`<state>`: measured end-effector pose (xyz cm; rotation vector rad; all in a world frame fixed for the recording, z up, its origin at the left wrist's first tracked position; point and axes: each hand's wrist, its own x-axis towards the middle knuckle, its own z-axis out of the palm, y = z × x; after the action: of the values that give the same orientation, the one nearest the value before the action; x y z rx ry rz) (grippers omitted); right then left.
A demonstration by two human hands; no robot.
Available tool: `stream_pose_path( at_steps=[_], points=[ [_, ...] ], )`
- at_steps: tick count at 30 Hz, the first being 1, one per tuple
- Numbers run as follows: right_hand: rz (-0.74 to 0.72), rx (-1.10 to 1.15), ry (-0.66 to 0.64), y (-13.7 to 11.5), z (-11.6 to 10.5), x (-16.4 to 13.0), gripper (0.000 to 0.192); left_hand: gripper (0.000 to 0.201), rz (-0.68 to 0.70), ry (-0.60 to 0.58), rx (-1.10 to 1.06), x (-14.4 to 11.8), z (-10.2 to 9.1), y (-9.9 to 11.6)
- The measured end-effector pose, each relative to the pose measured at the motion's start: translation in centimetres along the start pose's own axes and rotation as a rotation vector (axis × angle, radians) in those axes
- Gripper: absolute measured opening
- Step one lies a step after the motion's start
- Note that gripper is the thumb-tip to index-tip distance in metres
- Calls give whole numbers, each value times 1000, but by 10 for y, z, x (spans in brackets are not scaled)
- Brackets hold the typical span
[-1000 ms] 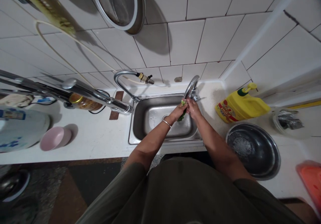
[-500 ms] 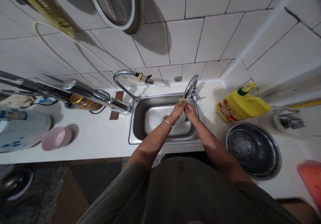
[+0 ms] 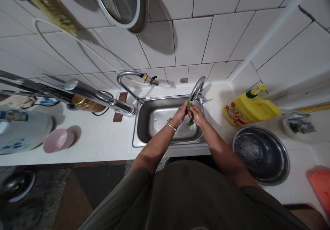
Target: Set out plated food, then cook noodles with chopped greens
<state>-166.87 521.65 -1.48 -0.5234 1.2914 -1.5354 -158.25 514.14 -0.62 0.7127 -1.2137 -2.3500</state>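
Observation:
Both my hands meet over the steel sink (image 3: pixel 144 120), just under the spout of the chrome tap (image 3: pixel 197 87). Between them hangs a small green leafy vegetable (image 3: pixel 190 120). My left hand (image 3: pixel 179 115), with a thin bangle at the wrist, grips the vegetable from the left. My right hand (image 3: pixel 197 115) holds it from the right. The leafy end droops down between the two hands toward the sink's bottom. Whether water runs from the tap cannot be told.
A yellow detergent jug (image 3: pixel 250 108) lies right of the sink, a large steel basin (image 3: pixel 261 154) in front of it. A pink bowl (image 3: pixel 58 140) and a second tap (image 3: pixel 129 80) are at left. An orange object (image 3: pixel 321 183) sits far right.
My hands have shifted slightly around the vegetable under the spout; more of the green leaf now hangs in sight between them.

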Motion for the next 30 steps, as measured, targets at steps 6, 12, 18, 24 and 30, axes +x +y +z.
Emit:
stream_pose_path(
  at_steps=[6,12,18,24,30],
  points=[
    [120,32,-96,-15,-3,9,61,44,-24,49,79,4,6,11],
    [50,-7,-193,-6,-7,8,55,36,111,241,-18,26,21,44],
    [61,-104,-178,21,-16,-2,54,34,176,334,-44,31,11,69],
    [24,-366,-110,63,-29,-10,45,40,242,376,-53,32,-2,87],
    [147,-810,50,95,-38,-18,18,41,365,339,-49,22,-8,111]
  ],
)
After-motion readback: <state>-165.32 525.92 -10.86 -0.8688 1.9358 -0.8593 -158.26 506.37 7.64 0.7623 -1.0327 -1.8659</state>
